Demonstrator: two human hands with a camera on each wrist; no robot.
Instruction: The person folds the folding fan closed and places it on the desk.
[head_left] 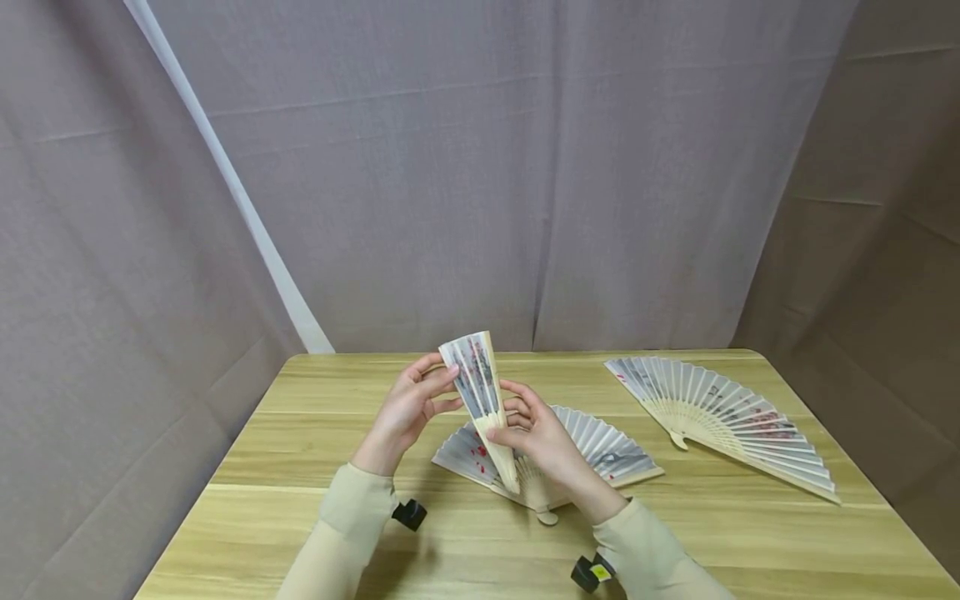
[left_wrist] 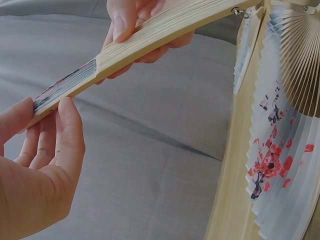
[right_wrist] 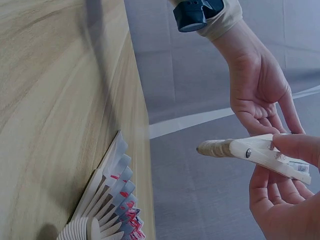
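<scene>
A wooden counter (head_left: 300,533) is set before grey curtains (head_left: 480,167), and three paper fans are seen on or above it. One open fan (head_left: 723,417) is laid flat well to the right, near the far edge. A second open fan (head_left: 607,450), printed with red blossom, is spread flat just beneath the hands. The third, a nearly closed fan (head_left: 483,392), is held upright above the counter between both hands, its pivot end down and its paper end up.

The left hand (head_left: 408,408) is placed at the paper end, the folded leaves pinched between thumb and fingertips, as is shown close in the left wrist view. The right hand (head_left: 543,442) is curled round the bamboo ribs lower down, near the rivet. The step in hand is judged to be the gathering of the leaves into a shut stack; the last pleats appear not quite flush. The next move would call for the outer guards to be squeezed together evenly, so that no pleat is caught or creased.

Much of the blossom fan is covered by the right hand and forearm. The closed fan's print is too small to be read, and its rivet end is hidden in the head view behind the right hand
</scene>
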